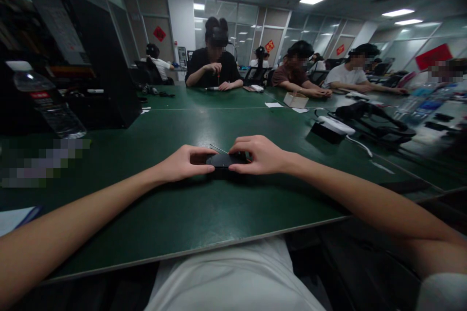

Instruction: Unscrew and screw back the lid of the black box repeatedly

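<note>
A small flat black device [222, 160] is held between my two hands, just above or on the green table [182, 223]. My left hand [185, 163] grips its left end, thumb at the near edge and fingers behind. The right end is in my right hand [255, 155], with the thumb in front and the fingers curled over the top. A thin metal rod [218, 148] sticks out behind the device, slanting between my hands. A bit of orange-red shows beside my right fingers, too small to make out.
At the left stand a black shelf unit [105, 68] and a water bottle [51, 102]. To the right lie a white power strip [335, 125], a black headset [375, 119] and a small box [295, 100]. Across the table a person [215, 63] holds a screwdriver.
</note>
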